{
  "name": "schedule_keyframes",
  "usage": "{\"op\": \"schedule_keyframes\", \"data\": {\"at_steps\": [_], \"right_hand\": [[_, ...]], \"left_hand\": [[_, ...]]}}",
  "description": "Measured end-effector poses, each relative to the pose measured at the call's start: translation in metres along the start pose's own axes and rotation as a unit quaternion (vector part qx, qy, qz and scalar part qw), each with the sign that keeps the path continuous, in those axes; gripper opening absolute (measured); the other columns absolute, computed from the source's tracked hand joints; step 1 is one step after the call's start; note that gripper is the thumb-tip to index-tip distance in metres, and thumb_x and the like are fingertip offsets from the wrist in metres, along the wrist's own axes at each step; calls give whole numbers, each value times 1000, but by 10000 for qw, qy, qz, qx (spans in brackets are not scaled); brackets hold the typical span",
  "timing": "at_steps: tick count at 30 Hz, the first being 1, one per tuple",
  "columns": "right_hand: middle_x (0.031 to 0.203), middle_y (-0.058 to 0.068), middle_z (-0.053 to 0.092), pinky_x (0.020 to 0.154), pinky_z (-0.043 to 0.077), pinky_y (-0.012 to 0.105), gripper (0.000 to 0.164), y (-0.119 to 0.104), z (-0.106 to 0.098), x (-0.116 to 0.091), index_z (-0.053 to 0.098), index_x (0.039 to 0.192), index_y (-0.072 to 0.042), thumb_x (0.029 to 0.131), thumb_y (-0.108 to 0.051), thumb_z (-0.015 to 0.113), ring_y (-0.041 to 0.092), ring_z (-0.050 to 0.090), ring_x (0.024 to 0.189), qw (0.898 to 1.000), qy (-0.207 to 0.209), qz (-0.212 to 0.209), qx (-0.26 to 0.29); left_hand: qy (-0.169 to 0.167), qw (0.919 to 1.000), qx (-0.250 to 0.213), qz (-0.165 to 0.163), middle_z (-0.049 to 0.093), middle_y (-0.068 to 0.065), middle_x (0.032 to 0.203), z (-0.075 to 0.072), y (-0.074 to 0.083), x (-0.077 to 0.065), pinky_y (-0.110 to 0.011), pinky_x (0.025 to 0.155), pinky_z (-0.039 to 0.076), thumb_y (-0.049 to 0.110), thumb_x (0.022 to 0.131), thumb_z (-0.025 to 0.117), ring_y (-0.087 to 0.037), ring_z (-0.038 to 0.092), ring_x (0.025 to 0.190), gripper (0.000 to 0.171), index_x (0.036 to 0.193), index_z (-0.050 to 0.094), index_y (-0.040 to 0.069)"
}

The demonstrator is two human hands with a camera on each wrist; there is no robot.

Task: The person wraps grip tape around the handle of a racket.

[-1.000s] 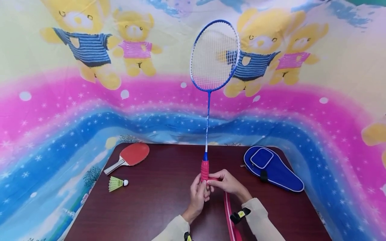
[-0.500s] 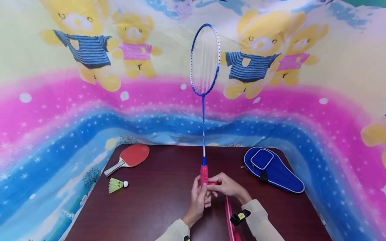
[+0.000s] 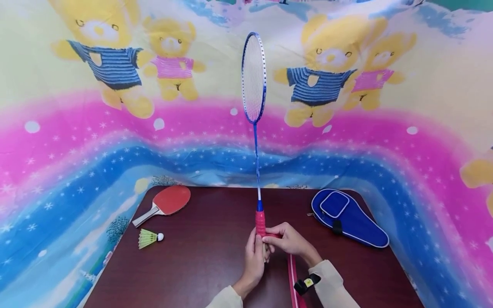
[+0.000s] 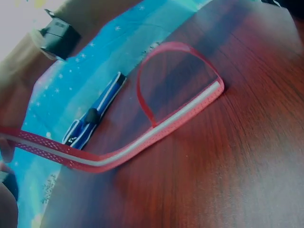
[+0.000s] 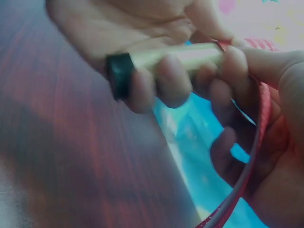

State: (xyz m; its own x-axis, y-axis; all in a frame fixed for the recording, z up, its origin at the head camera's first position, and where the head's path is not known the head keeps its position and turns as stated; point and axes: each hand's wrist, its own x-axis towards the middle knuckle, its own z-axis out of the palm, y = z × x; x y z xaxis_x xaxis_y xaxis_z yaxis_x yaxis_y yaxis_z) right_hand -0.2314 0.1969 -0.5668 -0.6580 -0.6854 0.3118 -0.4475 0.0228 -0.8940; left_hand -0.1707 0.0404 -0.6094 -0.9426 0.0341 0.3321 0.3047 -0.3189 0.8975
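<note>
A blue and white badminton racket [image 3: 257,167] stands nearly upright in the head view, its head seen almost edge-on. My left hand [image 3: 253,262] grips its handle low down. Red grip tape wraps the upper handle, while the bare pale handle [image 5: 190,53] and black butt cap [image 5: 119,73] show below in the right wrist view. My right hand [image 3: 291,242] pinches the red grip tape [image 3: 292,273] close beside the handle. From there the loose tape runs down to the table, and the left wrist view shows its pale-lined strip [image 4: 142,138] bent into a loop.
On the table [image 3: 192,278], a red table tennis paddle [image 3: 173,199] lies at the back left, with a yellow shuttlecock [image 3: 148,238] in front of it. A blue paddle case [image 3: 356,222] lies at the back right. Behind hangs a bear-printed cloth [image 3: 215,141].
The racket has turned about its long axis, so its head looks much narrower. Its top has shifted left and slightly down. Both hands have stayed at the handle, a little lower.
</note>
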Motion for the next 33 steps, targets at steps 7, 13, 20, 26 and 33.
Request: {"op": "schedule_keyframes", "data": {"at_steps": [7,13,20,26,33], "right_hand": [[69,17,68,44,34,17,22,-2,-1,3,74,118,2,99,-3,66,22,52,51,9990,-300,-5,-319],[68,17,67,48,39,15,18,1,-2,2,75,115,-2,101,-6,64,-3,56,60,9979,-491,138,-406],[71,17,72,43,36,17,24,2,-2,1,72,121,6,99,0,64,-3,57,60,9990,111,-216,-376],[66,14,70,44,41,18,26,2,-1,-1,72,123,4,99,-3,65,2,61,58,9988,303,-84,-382],[65,14,70,43,40,19,27,-2,-1,1,71,124,4,98,0,66,1,59,57,9985,317,-155,-416]], "left_hand": [[165,9983,-543,100,42,-41,69,-1,-4,-6,-20,29,25,21,115,23,1,34,42,41,139,41,-8],[-277,9969,-738,24,39,-41,71,-8,-6,-5,-20,30,24,25,115,24,3,35,42,37,137,46,4],[-440,9984,-326,147,50,-43,81,-12,-7,3,-25,36,39,10,111,40,-20,44,47,35,144,36,-2],[-220,9992,155,298,59,-36,82,-12,-3,6,-36,46,47,8,110,44,-39,50,60,34,142,45,-2],[-448,9969,-306,568,50,-37,74,-9,-1,8,-39,40,30,7,113,30,-33,35,54,31,136,43,-9]]}}
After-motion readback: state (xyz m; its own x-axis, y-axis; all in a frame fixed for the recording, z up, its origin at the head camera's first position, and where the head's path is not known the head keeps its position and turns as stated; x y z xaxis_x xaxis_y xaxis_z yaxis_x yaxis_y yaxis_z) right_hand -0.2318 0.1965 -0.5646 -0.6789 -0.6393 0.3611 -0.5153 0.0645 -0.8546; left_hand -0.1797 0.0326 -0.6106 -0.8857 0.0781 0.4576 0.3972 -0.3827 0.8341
